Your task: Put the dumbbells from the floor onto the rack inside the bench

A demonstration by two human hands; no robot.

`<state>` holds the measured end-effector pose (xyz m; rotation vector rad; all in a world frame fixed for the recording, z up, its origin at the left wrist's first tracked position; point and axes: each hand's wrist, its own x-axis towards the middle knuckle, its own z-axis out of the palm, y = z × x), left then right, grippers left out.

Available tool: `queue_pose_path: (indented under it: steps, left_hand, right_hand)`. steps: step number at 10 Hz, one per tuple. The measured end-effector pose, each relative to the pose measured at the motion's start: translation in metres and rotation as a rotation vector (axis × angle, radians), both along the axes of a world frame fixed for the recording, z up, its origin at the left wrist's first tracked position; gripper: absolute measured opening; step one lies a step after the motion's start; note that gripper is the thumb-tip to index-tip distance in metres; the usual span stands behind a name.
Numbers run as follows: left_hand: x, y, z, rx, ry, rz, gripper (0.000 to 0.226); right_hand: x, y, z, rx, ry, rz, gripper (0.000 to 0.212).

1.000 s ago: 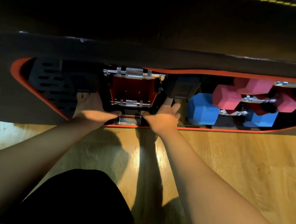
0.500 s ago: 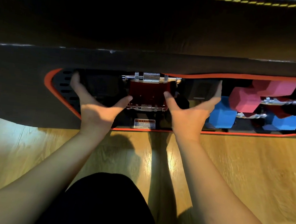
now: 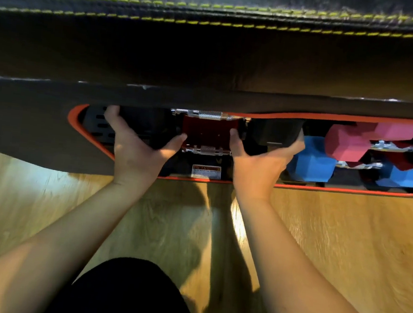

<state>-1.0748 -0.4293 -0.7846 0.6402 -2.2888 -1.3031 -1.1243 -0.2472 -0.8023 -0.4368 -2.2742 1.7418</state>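
Fingers on both hands were spread wide, palms facing away, reaching into the orange-rimmed opening (image 3: 76, 127) in the side of the bench (image 3: 210, 62). Left hand (image 3: 135, 148) had its fingers up against the dark slotted rack panel (image 3: 96, 124) at the left end, thumb (image 3: 176, 141) angled out toward the red bracket (image 3: 208, 131) in the middle. Right hand (image 3: 261, 162) mirrored it: thumb (image 3: 235, 140) close beside the red bracket's right edge, the other fingers stretched right, under a black dumbbell head (image 3: 275, 131). Whether they actually pressed on that head or just sat in front of it, I couldn't tell; it's dark in there. Neither hand was closed around anything. Between the two thumbs sat two knurled chrome bars, upper bar (image 3: 208, 115) and lower bar (image 3: 207, 150), above and below the bracket, with a small warning sticker (image 3: 206, 172) just under them. Dumbbells were already in the rack, off to the right of the right hand: blue dumbbell (image 3: 312, 159) with its near head just beside the right hand's fingertips, and pink dumbbell (image 3: 349, 143) stacked above it, further right. More pink and blue heads ran off the frame edge. Wood floor (image 3: 343, 247) below the bench, and both bare forearms came up from the bottom corners over a dark lap (image 3: 124, 295).
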Motion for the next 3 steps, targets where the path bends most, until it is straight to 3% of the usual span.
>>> queue_pose_path:
  steps: [2,3]
  left_hand:
    - [0.014,-0.003,0.046,0.008,-0.369,-0.095,0.085]
    - [0.023,-0.004,0.084,0.057,-0.532,-0.156,0.076]
  right_hand:
    - [0.015,0.02,0.046,0.19,-0.404,0.199,0.115]
    - [0.029,0.039,0.093,0.346,-0.463,0.283,0.092]
